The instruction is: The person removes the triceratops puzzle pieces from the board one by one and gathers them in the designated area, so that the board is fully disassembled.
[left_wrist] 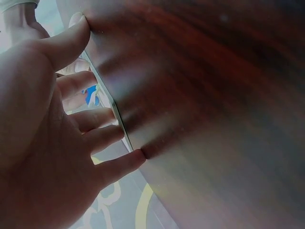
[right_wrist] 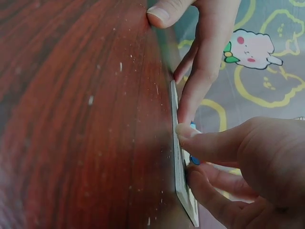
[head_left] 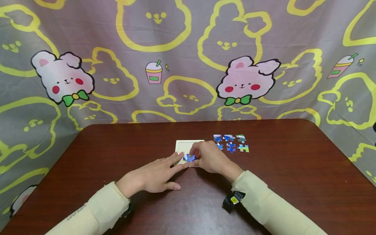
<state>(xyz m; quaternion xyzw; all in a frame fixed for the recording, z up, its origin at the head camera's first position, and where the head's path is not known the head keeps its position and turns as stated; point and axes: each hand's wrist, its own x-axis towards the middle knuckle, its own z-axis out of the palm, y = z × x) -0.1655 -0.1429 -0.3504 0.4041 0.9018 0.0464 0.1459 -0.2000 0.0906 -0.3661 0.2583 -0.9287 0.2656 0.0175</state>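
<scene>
A shallow pale puzzle tray (head_left: 181, 143) lies on the table, with a blue jigsaw piece (head_left: 190, 158) over its near part. My right hand (head_left: 212, 157) pinches that piece between thumb and fingers, right at the tray. On the left, my left hand (head_left: 157, 173) has its fingers stretched out and rests on the tray's left and near edge, its thumb spread away over the table. In the right wrist view, a bit of blue piece (right_wrist: 194, 160) shows between the right thumb and fingers. The fingers hide much of the tray's inside.
Several loose jigsaw pieces (head_left: 231, 147) lie in two rows just right of the tray, partly behind the right hand. The brown table (head_left: 293, 169) ends at the back against a cartoon-printed curtain (head_left: 188, 65).
</scene>
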